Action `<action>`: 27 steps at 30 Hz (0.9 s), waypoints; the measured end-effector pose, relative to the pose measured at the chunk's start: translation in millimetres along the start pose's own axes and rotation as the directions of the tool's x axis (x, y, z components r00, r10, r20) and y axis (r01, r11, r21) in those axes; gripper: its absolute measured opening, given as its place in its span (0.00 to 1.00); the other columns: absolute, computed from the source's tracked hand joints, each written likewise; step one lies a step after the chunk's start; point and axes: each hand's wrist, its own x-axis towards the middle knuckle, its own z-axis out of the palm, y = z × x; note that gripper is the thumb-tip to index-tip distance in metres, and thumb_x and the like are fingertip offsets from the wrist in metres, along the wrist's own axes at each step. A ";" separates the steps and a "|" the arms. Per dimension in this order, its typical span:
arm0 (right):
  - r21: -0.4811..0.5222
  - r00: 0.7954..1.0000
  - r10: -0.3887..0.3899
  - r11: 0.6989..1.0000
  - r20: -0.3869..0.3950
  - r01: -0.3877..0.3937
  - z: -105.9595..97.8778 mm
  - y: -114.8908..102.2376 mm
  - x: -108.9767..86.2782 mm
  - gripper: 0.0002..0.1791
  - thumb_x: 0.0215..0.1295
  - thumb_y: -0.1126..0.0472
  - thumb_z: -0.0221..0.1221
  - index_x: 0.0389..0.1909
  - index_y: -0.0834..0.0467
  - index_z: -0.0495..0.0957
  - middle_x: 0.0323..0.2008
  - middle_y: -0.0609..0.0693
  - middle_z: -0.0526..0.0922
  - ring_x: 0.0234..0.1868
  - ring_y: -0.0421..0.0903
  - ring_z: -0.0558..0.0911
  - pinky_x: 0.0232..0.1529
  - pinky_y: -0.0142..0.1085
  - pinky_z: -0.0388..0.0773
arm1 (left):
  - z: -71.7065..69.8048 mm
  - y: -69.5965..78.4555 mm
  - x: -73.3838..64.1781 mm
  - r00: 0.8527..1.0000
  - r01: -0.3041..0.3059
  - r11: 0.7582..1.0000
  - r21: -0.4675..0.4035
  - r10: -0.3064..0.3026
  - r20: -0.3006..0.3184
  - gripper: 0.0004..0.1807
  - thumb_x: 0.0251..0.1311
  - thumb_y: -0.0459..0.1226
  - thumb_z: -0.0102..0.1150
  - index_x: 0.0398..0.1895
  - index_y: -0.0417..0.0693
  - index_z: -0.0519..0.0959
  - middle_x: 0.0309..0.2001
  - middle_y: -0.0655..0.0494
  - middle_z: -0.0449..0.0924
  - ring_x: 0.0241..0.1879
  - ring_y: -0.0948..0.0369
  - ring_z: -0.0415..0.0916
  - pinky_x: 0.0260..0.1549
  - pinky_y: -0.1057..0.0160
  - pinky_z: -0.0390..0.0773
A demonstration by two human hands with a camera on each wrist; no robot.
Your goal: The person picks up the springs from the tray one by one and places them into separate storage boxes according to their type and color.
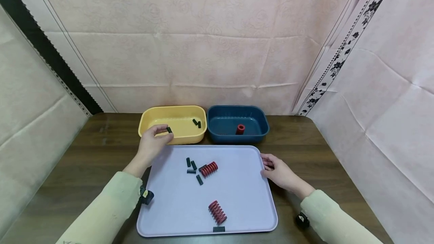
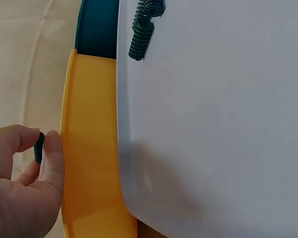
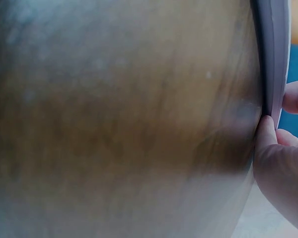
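The person's left hand (image 1: 153, 143) pinches a small dark-green metal coil spring (image 1: 169, 129) between thumb and fingers. In the head view, the spring shows against the left part of the yellow rectangular bin with rounded corners (image 1: 161, 118); its height above the bin cannot be told. Two small dark-green springs (image 1: 199, 124) lie in the right part of that bin.

The person's right hand (image 1: 278, 170) grips the right edge of the large pale-lavender rectangular tray (image 1: 183, 210), the thumb and fingers set on either side of the rim.

On the far half of the tray, four small dark-green springs (image 1: 199, 179) lie loosely grouped. Just to their right, a thick red coil spring (image 1: 210, 169) lies on its side, with another small dark spring (image 1: 202, 168) right against its left end. Toward the near edge lies a second thick red spring (image 1: 217, 212), tilted, and just nearer than its lower end a small dark-green spring (image 1: 218, 229) lies crosswise.

Beyond the tray, just right of the yellow bin, stands a dark-blue rectangular bin (image 1: 217, 123) holding one red spring (image 1: 240, 131). Everything stands on a brown wood-grain table (image 1: 112, 138), with pale patterned cloth (image 1: 190, 59) hanging behind. Both sleeves (image 1: 98, 206) are pale green.
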 end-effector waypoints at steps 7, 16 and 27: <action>0.004 1.000 0.010 1.000 -0.001 -0.010 0.5 -0.8 0.5 0.32 0.64 0.69 0.60 0.68 0.60 0.63 0.60 0.58 0.71 0.60 0.50 0.73 0.57 0.39 0.73 | -1.0 -0.2 -1.3 0.999 -0.030 0.999 -0.023 0.031 0.008 0.26 0.62 0.42 0.64 0.62 0.45 0.71 0.60 0.48 0.73 0.53 0.53 0.77 0.48 0.60 0.78; 0.001 1.000 0.011 1.000 0.002 -0.011 0.1 -0.1 0.3 0.31 0.65 0.69 0.60 0.69 0.60 0.63 0.61 0.59 0.71 0.60 0.51 0.72 0.57 0.39 0.73 | 2.8 0.0 -6.2 0.993 -0.121 0.992 -0.020 0.121 0.010 0.27 0.57 0.50 0.67 0.58 0.51 0.75 0.56 0.54 0.75 0.48 0.57 0.78 0.39 0.66 0.79; -0.021 1.000 0.009 1.000 -0.002 -0.009 -0.3 -1.9 -0.3 0.32 0.64 0.69 0.60 0.69 0.61 0.62 0.60 0.60 0.71 0.61 0.52 0.72 0.57 0.37 0.72 | 16.2 2.9 -28.4 0.958 -0.266 0.963 0.045 0.259 0.125 0.25 0.56 0.47 0.69 0.56 0.52 0.76 0.53 0.53 0.77 0.44 0.58 0.80 0.40 0.61 0.80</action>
